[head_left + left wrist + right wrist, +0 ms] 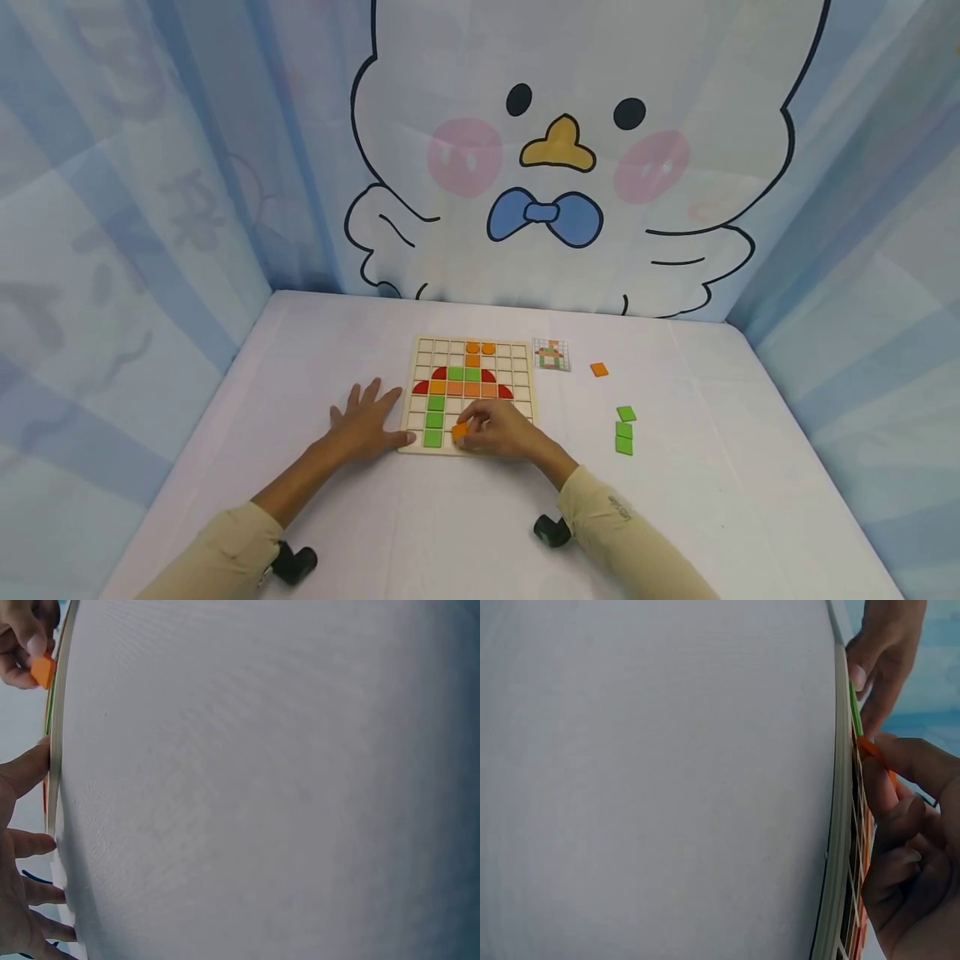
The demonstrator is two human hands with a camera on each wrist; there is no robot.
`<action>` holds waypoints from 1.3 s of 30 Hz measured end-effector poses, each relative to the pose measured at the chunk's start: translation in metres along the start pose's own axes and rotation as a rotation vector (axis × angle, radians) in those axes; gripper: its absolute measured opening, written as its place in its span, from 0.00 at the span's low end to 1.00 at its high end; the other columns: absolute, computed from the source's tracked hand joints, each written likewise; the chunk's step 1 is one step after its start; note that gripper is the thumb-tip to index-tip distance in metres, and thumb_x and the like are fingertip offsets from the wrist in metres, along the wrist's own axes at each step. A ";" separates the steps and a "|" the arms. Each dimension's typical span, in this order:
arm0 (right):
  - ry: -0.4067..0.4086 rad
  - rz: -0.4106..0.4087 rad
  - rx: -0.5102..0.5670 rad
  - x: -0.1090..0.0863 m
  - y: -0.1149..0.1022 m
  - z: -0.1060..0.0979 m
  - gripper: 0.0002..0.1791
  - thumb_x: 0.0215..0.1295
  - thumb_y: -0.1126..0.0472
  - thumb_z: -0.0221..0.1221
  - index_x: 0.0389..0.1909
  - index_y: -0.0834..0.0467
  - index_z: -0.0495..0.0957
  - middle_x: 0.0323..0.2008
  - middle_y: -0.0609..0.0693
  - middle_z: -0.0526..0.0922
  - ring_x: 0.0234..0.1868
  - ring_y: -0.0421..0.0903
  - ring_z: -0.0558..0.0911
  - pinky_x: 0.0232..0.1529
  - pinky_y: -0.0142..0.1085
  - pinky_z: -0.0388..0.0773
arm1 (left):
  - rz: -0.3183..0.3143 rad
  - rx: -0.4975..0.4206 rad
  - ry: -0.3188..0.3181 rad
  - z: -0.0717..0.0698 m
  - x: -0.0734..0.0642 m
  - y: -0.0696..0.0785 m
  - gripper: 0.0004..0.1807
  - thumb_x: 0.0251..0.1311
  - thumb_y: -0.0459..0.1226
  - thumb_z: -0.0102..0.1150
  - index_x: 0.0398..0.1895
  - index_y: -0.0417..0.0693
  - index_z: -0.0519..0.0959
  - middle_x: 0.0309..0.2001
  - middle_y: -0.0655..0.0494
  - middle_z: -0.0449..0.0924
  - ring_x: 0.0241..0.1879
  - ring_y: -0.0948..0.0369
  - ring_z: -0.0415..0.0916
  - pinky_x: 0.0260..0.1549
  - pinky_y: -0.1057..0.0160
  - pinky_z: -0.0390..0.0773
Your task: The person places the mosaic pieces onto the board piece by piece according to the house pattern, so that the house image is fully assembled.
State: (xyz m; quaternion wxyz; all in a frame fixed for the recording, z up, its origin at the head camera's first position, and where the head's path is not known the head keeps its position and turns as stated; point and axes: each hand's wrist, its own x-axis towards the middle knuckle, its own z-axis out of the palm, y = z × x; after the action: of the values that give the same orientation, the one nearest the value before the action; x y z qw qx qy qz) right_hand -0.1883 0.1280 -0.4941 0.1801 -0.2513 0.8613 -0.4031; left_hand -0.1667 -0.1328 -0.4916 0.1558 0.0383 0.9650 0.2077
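Note:
A wooden grid board (521,354) lies on the table, with green, orange and red tiles set in some of its squares. Between thumb and fingers, my right hand (498,429) pinches an orange square tile (459,432) over the board's lower part. In the right wrist view that orange tile (877,759) stands tilted at the grid. My left hand (363,425) lies with fingers spread at the board's left side, its thumb touching the lower left corner. Part of the grid is hidden beneath my right hand.
A small pattern card (551,355) lies right of the board. Farther right are a loose orange tile (599,369) and several green tiles (624,430). Black devices (552,531) sit at both wrists. Printed curtains (540,275) enclose the table (697,500).

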 end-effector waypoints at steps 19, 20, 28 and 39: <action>-0.018 0.001 -0.107 0.004 -0.011 0.009 0.10 0.60 0.58 0.70 0.41 0.53 0.84 0.22 0.40 0.78 0.25 0.36 0.74 0.29 0.28 0.70 | 0.013 -0.006 0.005 -0.004 -0.003 0.002 0.48 0.55 0.56 0.69 0.76 0.47 0.62 0.78 0.33 0.48 0.76 0.29 0.39 0.62 0.19 0.45; -0.016 0.002 -0.110 0.004 -0.011 0.009 0.10 0.60 0.58 0.71 0.41 0.53 0.84 0.22 0.40 0.77 0.25 0.36 0.74 0.29 0.28 0.70 | 0.013 -0.005 0.005 -0.004 -0.002 0.001 0.48 0.55 0.56 0.69 0.76 0.47 0.62 0.78 0.33 0.48 0.76 0.29 0.39 0.62 0.19 0.45; -0.013 -0.002 -0.119 0.003 -0.012 0.009 0.10 0.59 0.58 0.70 0.40 0.53 0.84 0.22 0.39 0.77 0.25 0.35 0.73 0.29 0.28 0.70 | 0.007 0.004 0.007 -0.002 -0.001 0.001 0.49 0.54 0.57 0.69 0.76 0.48 0.63 0.78 0.33 0.48 0.76 0.28 0.39 0.61 0.18 0.46; 0.013 -0.030 -0.084 0.000 -0.009 0.003 0.10 0.59 0.57 0.71 0.41 0.53 0.85 0.24 0.40 0.80 0.29 0.36 0.75 0.33 0.29 0.72 | 0.006 -0.004 0.008 -0.001 0.000 0.000 0.49 0.54 0.56 0.69 0.76 0.47 0.63 0.78 0.33 0.48 0.76 0.29 0.39 0.61 0.18 0.45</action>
State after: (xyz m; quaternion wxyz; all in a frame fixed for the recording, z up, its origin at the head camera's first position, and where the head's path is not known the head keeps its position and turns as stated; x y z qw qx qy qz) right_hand -0.1842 0.1215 -0.4887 0.1580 -0.2689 0.8748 -0.3708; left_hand -0.1673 -0.1334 -0.4911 0.1511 0.0401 0.9651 0.2101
